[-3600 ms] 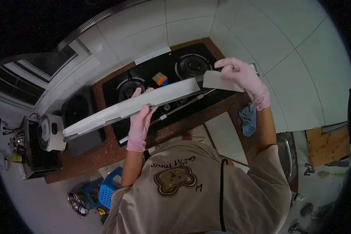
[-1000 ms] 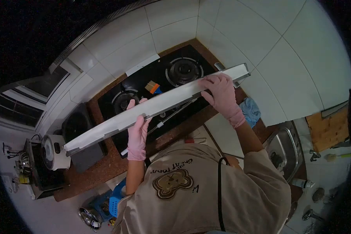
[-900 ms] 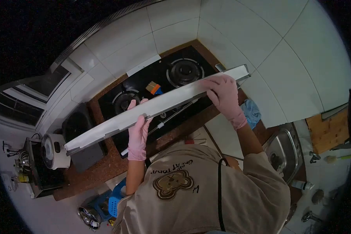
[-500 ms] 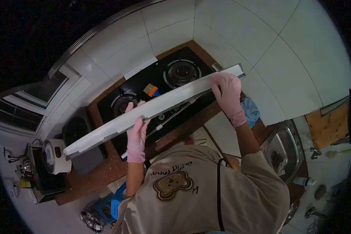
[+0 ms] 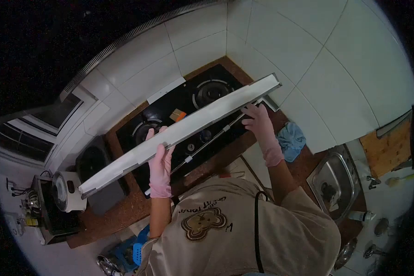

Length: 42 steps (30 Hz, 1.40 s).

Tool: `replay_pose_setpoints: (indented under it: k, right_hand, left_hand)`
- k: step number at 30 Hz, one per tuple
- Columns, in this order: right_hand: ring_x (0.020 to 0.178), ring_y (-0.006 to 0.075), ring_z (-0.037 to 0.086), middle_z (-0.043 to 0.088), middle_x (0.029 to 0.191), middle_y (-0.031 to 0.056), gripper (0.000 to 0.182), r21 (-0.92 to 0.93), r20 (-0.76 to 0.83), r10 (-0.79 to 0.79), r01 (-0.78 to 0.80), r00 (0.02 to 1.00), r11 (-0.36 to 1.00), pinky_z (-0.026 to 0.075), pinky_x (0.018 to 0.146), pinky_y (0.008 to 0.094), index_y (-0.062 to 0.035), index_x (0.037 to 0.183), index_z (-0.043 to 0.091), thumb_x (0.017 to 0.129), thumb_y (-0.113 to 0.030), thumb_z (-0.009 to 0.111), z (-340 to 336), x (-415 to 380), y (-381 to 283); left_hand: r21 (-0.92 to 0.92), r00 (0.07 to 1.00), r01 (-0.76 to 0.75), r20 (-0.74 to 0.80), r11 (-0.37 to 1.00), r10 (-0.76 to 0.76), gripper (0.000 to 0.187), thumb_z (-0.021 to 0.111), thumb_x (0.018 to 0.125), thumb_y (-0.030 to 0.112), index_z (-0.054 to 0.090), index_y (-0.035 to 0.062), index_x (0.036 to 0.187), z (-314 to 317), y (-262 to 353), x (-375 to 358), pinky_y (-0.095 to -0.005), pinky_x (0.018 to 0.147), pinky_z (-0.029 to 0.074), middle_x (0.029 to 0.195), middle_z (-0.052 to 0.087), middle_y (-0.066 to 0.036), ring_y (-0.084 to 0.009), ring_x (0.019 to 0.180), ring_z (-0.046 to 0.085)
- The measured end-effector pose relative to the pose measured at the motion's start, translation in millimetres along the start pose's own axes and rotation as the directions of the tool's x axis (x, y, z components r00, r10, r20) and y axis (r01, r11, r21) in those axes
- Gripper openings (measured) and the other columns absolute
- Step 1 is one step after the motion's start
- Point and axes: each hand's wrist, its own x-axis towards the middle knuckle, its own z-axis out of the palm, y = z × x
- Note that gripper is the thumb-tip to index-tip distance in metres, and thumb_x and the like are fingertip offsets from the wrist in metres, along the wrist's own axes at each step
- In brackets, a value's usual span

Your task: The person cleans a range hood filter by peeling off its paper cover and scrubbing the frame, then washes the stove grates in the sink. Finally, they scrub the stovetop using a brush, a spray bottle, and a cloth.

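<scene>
A long white panel (image 5: 202, 120) with thin metal edges slants across the view above the hob, seen nearly edge-on. My left hand (image 5: 160, 168), in a pink glove, is closed round the panel left of its middle, thumb on the near side and fingertips over the far edge. Under the panel's right part is my gloved right hand (image 5: 261, 126), its fingers bent at the lower edge. What those fingers grip is partly hidden. A thin rod (image 5: 207, 143) with white clips runs below the panel, its upper end near my right fingers.
Beneath lies the black gas hob (image 5: 184, 99) with two burners and an orange-and-brown box (image 5: 177, 115). A blue cloth (image 5: 290, 140) sits right of it, before the sink (image 5: 336, 184). At left stand a white rice cooker (image 5: 69, 191) and a dark flat object (image 5: 101, 175).
My right hand has moved from over the panel's right end to its lower edge, down and left. The panel has shifted slightly; my left hand keeps its hold.
</scene>
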Motion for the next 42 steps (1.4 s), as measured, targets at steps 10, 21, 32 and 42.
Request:
replay_pose_setpoints:
  k: [10,21,32,42]
  right_hand:
    - [0.096,0.0092,0.046,0.044,0.149,0.0078,0.063,0.486,0.560,-0.167,-0.160,0.811,0.859,0.040,0.081,0.0232,-0.0082,0.155,0.023,0.106,-0.044,0.040,87.7,41.2,14.6]
    - [0.083,0.0142,0.054,0.052,0.143,0.0123,0.073,0.343,0.723,-0.072,-0.266,0.687,0.901,0.045,0.074,0.0292,-0.0064,0.153,0.031,0.103,-0.060,0.032,108.0,113.6,29.0]
    - [0.104,0.0311,0.062,0.068,0.105,0.0111,0.024,-0.813,0.549,-0.448,0.576,0.705,-0.089,0.048,0.093,0.0424,-0.0120,0.109,0.072,0.086,-0.019,0.066,70.7,116.2,-160.3]
    - [0.106,0.0312,0.065,0.070,0.115,0.0119,0.027,-0.581,0.812,-0.108,0.812,0.574,-0.054,0.048,0.096,0.0385,-0.0122,0.116,0.071,0.092,-0.022,0.061,60.7,165.0,-133.5]
  left_hand:
    - [0.050,1.000,-0.026,0.012,0.998,0.026,0.061,0.056,0.101,0.015,0.027,0.0065,0.154,12.9,-3.5,19.9,-0.0402,0.111,0.046,0.146,0.046,-0.019,-0.0280,0.131,0.050]
    - [-0.014,0.995,-0.083,-0.059,0.996,0.082,0.055,0.055,0.102,0.015,0.032,0.0078,0.152,3.1,11.8,56.6,-0.0415,0.110,0.047,0.145,0.046,-0.019,-0.0294,0.129,0.052]
    - [-0.027,0.989,-0.089,-0.121,0.996,0.085,0.061,0.054,0.101,0.007,0.025,0.0071,0.154,-15.3,23.0,62.0,-0.0443,0.110,0.046,0.145,0.045,-0.019,-0.0312,0.131,0.050]
    - [0.017,0.994,0.016,-0.112,1.000,-0.014,0.059,0.056,0.101,0.013,0.029,0.0055,0.152,-17.7,7.5,44.3,-0.0441,0.112,0.043,0.148,0.043,-0.019,-0.0308,0.135,0.046]
